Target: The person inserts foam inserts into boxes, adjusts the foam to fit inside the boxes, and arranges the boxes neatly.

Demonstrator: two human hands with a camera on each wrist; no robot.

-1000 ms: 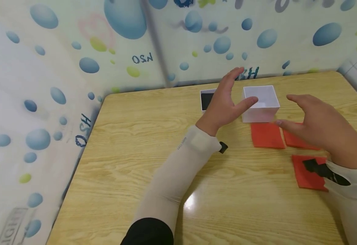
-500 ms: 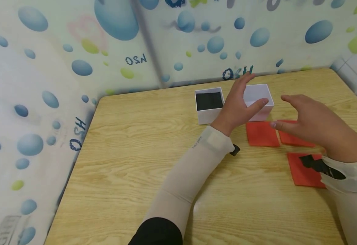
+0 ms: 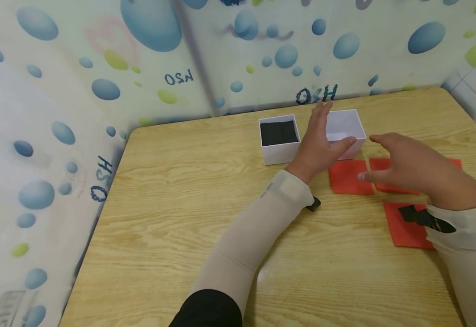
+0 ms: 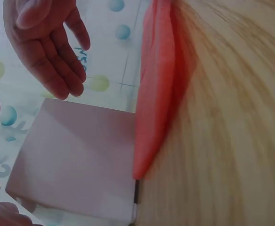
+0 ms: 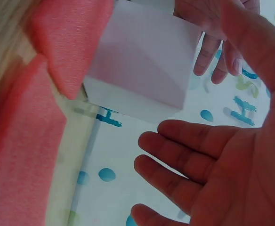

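An open white box (image 3: pixel 345 125), its pale inside showing, stands on the table between my two hands. To its left, my left hand (image 3: pixel 316 147) has its fingers spread and overlaps the box's left side in the head view. On the other side is my right hand (image 3: pixel 417 165), thumb and fingers apart, hovering over red foam squares. Both hands hold nothing; in the right wrist view the right fingers (image 5: pixel 194 160) are extended beside the box (image 5: pixel 140 61). One red square (image 3: pixel 349 177) lies just in front of the box.
A second white box (image 3: pixel 280 154) with black sheet material (image 3: pixel 279 133) inside stands left of my left hand. Another red square (image 3: pixel 407 227) lies nearer, partly under the right wrist's black strap. A patterned wall covering (image 3: pixel 238 54) rises behind the wooden table (image 3: pixel 172 204).
My left hand has shifted right, from over the black-filled box to beside the other box. My right hand has come slightly closer to that box. The head view has turned a little.
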